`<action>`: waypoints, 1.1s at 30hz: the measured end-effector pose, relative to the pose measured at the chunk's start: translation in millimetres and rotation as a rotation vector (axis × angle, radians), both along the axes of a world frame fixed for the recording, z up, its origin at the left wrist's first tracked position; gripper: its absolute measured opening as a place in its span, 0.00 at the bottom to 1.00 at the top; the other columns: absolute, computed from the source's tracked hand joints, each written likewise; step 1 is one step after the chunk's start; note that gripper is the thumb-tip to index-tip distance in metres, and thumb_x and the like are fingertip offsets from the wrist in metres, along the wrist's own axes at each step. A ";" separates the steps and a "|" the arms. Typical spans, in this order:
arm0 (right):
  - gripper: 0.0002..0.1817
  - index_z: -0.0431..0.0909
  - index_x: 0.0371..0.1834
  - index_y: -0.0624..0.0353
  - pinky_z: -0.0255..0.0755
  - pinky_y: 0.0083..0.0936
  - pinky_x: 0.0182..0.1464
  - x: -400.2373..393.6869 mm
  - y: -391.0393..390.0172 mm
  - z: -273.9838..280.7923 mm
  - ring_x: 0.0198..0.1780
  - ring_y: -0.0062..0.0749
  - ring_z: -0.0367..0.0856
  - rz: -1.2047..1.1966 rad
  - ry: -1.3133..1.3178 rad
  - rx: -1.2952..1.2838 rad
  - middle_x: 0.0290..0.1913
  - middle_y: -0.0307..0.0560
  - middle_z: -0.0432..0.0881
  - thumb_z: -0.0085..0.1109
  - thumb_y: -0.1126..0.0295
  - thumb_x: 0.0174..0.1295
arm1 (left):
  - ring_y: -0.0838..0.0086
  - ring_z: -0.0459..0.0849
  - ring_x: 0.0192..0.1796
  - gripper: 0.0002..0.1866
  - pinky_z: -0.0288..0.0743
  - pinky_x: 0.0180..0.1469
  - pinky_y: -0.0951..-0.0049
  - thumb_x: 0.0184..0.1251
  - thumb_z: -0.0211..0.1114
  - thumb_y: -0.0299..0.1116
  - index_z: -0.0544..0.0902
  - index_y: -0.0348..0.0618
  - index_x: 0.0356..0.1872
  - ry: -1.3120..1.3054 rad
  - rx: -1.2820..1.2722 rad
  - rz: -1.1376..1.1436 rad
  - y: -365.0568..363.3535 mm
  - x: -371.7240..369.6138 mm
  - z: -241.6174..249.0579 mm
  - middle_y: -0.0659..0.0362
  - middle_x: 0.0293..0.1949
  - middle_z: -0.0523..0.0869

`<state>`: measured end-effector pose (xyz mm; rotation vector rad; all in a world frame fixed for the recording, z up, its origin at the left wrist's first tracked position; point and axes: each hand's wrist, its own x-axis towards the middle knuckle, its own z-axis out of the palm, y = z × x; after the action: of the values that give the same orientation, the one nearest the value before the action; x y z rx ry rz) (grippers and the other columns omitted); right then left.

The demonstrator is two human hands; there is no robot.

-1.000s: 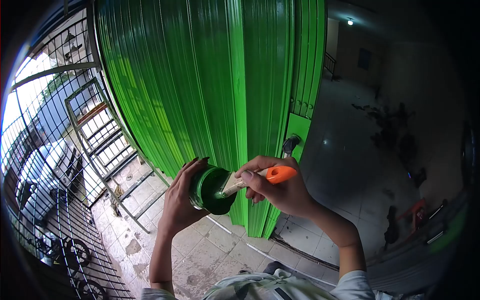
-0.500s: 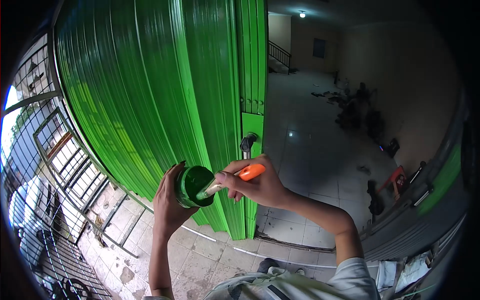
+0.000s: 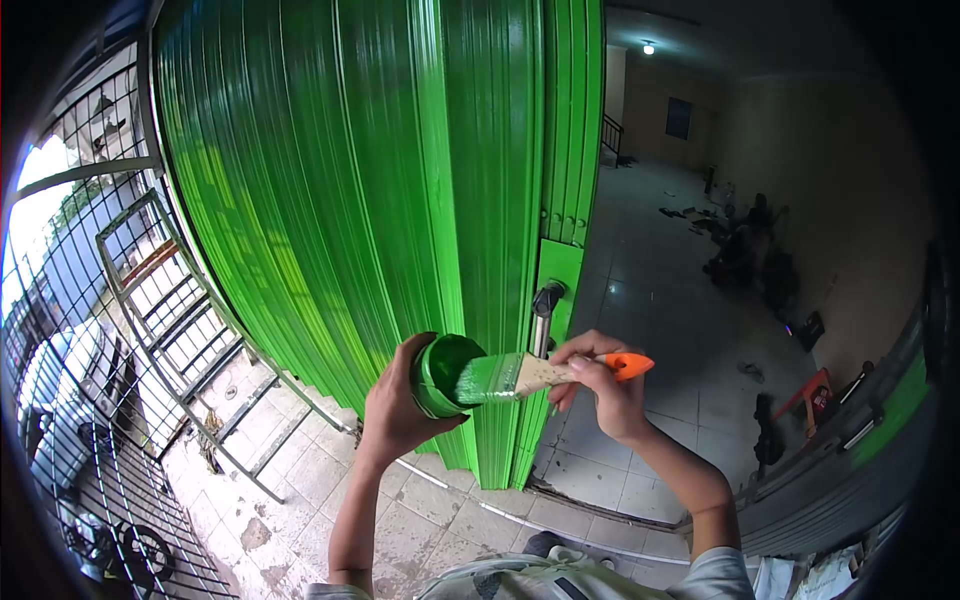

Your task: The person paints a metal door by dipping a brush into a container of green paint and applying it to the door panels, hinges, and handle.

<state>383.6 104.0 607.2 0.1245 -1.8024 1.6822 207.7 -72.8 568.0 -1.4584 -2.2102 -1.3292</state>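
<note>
My left hand (image 3: 395, 410) is wrapped round a tilted can of green paint (image 3: 433, 375), its mouth facing right. In my right hand (image 3: 610, 390) is a paintbrush (image 3: 540, 374) with an orange-tipped handle, pinched between thumb and fingers. Green paint coats its bristles, which lie at the can's mouth. Behind both hands stands a green folding metal door (image 3: 390, 200), with a dark handle (image 3: 548, 297) on its right edge.
A metal stepladder (image 3: 180, 330) stands at the left beside a wire grille (image 3: 100, 450). Right of the door is a dim room with a tiled floor (image 3: 640, 300). Dark items and a red object (image 3: 817, 395) lie along its right side.
The brush has been drawn partly out of the can to the right, so its painted bristles now show. The camera view has shifted, moving the door and both hands rightward in the frame.
</note>
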 end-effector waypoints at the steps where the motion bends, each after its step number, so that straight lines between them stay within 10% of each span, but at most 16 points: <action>1: 0.11 0.77 0.39 0.70 0.79 0.17 0.28 -0.2 2.8 -4.4 0.28 0.26 0.84 0.002 -0.027 -0.014 0.29 0.49 0.80 0.49 0.72 0.65 | 0.56 0.80 0.55 0.49 0.75 0.57 0.61 0.31 0.82 0.38 0.65 0.48 0.61 -0.011 -0.015 -0.003 0.4 -0.2 -2.9 0.52 0.52 0.80; 10: 0.16 0.73 0.44 0.68 0.81 0.32 0.37 15.1 18.1 -27.7 0.34 0.43 0.85 0.004 -0.158 -0.051 0.36 0.61 0.82 0.49 0.67 0.58 | 0.55 0.79 0.56 0.54 0.74 0.59 0.60 0.29 0.83 0.44 0.61 0.46 0.64 -0.152 -0.024 -0.089 1.0 -9.0 -31.8 0.50 0.56 0.79; 14: 0.09 0.74 0.32 0.68 0.81 0.33 0.30 27.2 28.3 -55.9 0.30 0.42 0.84 -0.146 -0.035 -0.005 0.28 0.55 0.80 0.54 0.71 0.52 | 0.54 0.79 0.56 0.54 0.75 0.58 0.60 0.30 0.83 0.44 0.61 0.46 0.63 -0.208 -0.018 -0.096 6.6 -3.6 -39.2 0.49 0.55 0.79; 26: 0.14 0.78 0.39 0.71 0.80 0.25 0.35 43.6 46.0 -33.7 0.30 0.35 0.85 -0.225 0.092 0.156 0.31 0.55 0.84 0.53 0.72 0.52 | 0.54 0.78 0.57 0.54 0.73 0.59 0.61 0.31 0.83 0.43 0.61 0.44 0.64 -0.229 -0.050 -0.233 51.2 12.0 -39.0 0.49 0.56 0.78; 33: 0.12 0.81 0.34 0.64 0.76 0.21 0.30 37.0 76.2 8.4 0.25 0.29 0.83 -0.210 0.090 0.662 0.27 0.50 0.85 0.56 0.68 0.50 | 0.54 0.79 0.57 0.55 0.73 0.59 0.61 0.30 0.83 0.42 0.60 0.45 0.65 -0.227 -0.004 -0.252 72.9 13.1 -26.9 0.49 0.57 0.77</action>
<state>420.7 180.2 615.6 0.2771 -2.1495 0.8753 220.9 0.1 541.1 -1.7116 -2.2168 -1.6436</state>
